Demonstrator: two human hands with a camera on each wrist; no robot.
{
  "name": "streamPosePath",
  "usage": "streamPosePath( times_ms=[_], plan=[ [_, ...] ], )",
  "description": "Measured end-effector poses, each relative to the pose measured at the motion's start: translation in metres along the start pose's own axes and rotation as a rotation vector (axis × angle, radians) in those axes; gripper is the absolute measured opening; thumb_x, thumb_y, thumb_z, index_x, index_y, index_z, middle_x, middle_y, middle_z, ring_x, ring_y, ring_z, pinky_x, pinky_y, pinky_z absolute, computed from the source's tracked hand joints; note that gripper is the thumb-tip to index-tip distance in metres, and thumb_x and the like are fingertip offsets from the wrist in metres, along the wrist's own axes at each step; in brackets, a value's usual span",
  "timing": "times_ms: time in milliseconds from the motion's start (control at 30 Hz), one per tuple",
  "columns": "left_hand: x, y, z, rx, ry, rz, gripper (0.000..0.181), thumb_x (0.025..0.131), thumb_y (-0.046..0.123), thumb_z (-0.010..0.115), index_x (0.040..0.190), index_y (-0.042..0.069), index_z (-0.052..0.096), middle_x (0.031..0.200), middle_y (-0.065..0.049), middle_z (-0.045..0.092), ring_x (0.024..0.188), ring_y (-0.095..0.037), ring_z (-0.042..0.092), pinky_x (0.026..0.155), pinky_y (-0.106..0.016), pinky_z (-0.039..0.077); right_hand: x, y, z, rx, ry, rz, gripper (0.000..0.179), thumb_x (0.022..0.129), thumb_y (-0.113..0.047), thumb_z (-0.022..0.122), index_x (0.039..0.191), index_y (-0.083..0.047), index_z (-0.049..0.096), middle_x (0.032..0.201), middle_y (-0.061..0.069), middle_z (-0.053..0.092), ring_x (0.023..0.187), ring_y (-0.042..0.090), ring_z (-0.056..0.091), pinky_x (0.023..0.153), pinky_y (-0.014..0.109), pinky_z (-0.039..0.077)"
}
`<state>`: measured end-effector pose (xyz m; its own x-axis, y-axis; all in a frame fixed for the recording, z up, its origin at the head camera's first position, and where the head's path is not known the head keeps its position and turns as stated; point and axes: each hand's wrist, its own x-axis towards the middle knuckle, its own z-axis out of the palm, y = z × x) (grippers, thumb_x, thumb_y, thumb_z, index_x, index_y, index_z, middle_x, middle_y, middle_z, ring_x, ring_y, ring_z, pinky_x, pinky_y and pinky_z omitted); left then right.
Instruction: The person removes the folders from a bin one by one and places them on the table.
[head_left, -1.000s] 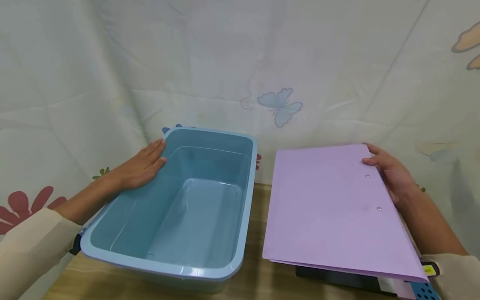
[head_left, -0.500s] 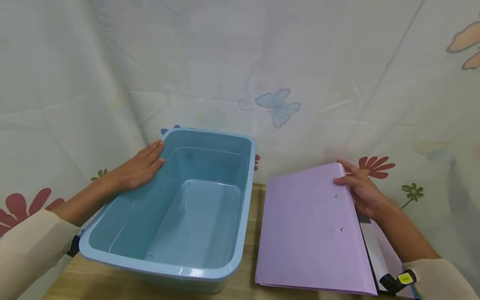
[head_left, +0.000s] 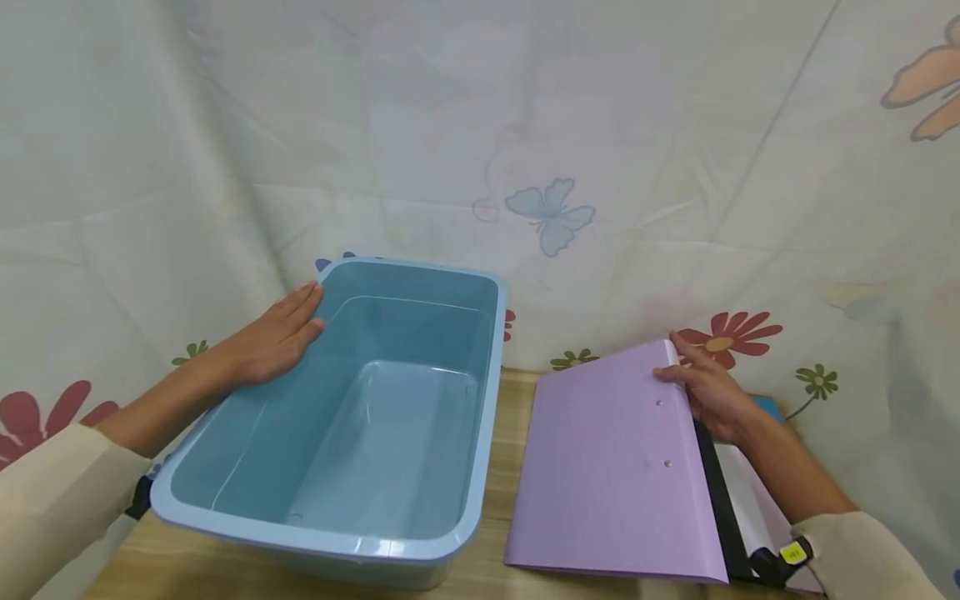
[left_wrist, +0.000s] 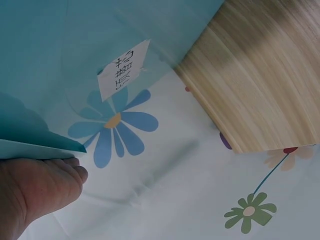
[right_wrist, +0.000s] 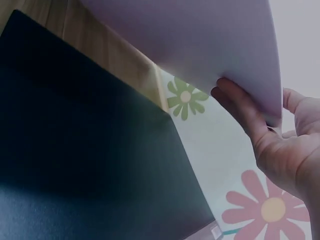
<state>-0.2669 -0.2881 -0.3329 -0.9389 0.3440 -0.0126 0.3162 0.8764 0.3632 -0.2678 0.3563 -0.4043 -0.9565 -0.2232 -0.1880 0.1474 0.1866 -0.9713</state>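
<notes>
A light blue plastic basin (head_left: 390,450) stands on the left of the wooden table, with nothing inside it. My left hand (head_left: 273,346) rests along its left rim, fingers straight; in the left wrist view the hand (left_wrist: 42,187) lies against the rim edge. On the right, my right hand (head_left: 708,387) pinches the far end of a purple folder's spine. The folder (head_left: 600,475) is tilted, its spine side raised. In the right wrist view the thumb and fingers (right_wrist: 240,102) sit on either side of the folder (right_wrist: 190,40).
Flat things lie right of the folder: a black one (right_wrist: 90,140), a white strip (head_left: 738,492) and a blue corner (head_left: 768,407). Wooden table (head_left: 517,417) shows between basin and folder. A curtain (head_left: 420,125) with flowers and butterflies hangs behind. A paper label (left_wrist: 122,70) is on the basin's outer side.
My right hand has moved left and nearer with the purple folder, which now tilts with its spine raised, uncovering the black and white things. The left hand stays on the basin.
</notes>
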Motion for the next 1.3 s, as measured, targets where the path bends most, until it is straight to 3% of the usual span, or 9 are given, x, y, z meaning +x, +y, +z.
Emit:
streamPosePath(
  times_ms=[100,233,400,500,633,900,1100,1300],
  plan=[
    [0.000,0.000,0.000,0.002,-0.001,-0.003,0.075,0.124,0.037,0.028,0.178,-0.006,-0.002,0.188,-0.031,-0.005,0.175,-0.055,-0.006,0.140,-0.076,0.002,0.000,0.004,-0.002,-0.033,0.003,0.024,0.094,0.119,-0.025,0.056,0.179,-0.029,-0.017,0.182,0.035,0.019,0.108,0.005,0.079,0.089,0.038,0.071],
    [0.000,0.001,0.001,0.005,-0.002,-0.002,0.075,0.124,0.037,0.028,0.178,-0.006,-0.001,0.188,-0.031,-0.004,0.175,-0.056,-0.006,0.139,-0.076,0.002,0.001,0.010,-0.005,-0.069,0.011,0.047,0.096,0.119,-0.023,0.057,0.179,-0.026,-0.018,0.182,0.037,0.018,0.110,0.008,0.077,0.090,0.040,0.071],
    [0.000,0.002,0.002,0.004,-0.002,-0.004,0.075,0.124,0.037,0.029,0.178,-0.006,-0.001,0.188,-0.031,-0.004,0.175,-0.056,-0.005,0.139,-0.077,0.002,0.000,0.015,-0.007,-0.184,0.054,0.045,0.094,0.117,-0.023,0.061,0.181,-0.016,-0.007,0.172,0.041,0.034,0.109,0.018,0.079,0.089,0.044,0.072],
    [0.000,0.003,0.002,0.001,-0.002,-0.005,0.075,0.124,0.037,0.029,0.178,-0.006,-0.001,0.188,-0.031,-0.004,0.175,-0.056,-0.005,0.139,-0.077,0.002,-0.001,0.018,-0.008,-0.321,0.098,0.039,0.093,0.116,-0.024,0.064,0.181,-0.009,0.001,0.164,0.045,0.044,0.110,0.033,0.081,0.089,0.051,0.072],
    [0.000,0.004,0.001,0.000,-0.003,-0.005,0.075,0.124,0.037,0.029,0.178,-0.005,-0.001,0.188,-0.031,-0.004,0.175,-0.055,-0.005,0.139,-0.078,0.002,-0.002,0.022,-0.010,-0.498,0.156,0.046,0.093,0.114,-0.024,0.069,0.179,-0.001,0.006,0.162,0.050,0.045,0.121,0.054,0.077,0.093,0.058,0.069],
    [0.000,0.006,0.001,0.004,-0.004,-0.008,0.074,0.124,0.036,0.029,0.178,-0.006,-0.001,0.188,-0.031,-0.005,0.175,-0.055,-0.005,0.139,-0.077,0.002,0.000,0.035,-0.012,-0.781,0.296,0.034,0.083,0.106,-0.026,0.079,0.165,0.016,0.039,0.134,0.046,0.067,0.106,0.051,0.075,0.097,0.063,0.067],
    [-0.002,0.005,0.000,0.009,-0.001,-0.018,0.074,0.124,0.037,0.028,0.178,-0.005,-0.001,0.188,-0.031,-0.005,0.175,-0.055,-0.005,0.138,-0.079,0.003,0.000,0.048,-0.012,-0.818,0.340,-0.037,0.069,0.101,-0.023,0.085,0.150,0.019,0.057,0.130,0.043,0.072,0.115,0.057,0.075,0.097,0.065,0.066],
    [-0.003,0.003,-0.001,0.014,0.000,-0.016,0.074,0.124,0.036,0.028,0.178,-0.006,-0.001,0.188,-0.032,-0.005,0.175,-0.056,-0.005,0.137,-0.080,0.004,-0.002,0.055,-0.005,-0.818,0.382,-0.117,0.057,0.099,-0.014,0.085,0.143,0.016,0.063,0.136,0.042,0.069,0.125,0.061,0.070,0.099,0.069,0.065]
  ],
)
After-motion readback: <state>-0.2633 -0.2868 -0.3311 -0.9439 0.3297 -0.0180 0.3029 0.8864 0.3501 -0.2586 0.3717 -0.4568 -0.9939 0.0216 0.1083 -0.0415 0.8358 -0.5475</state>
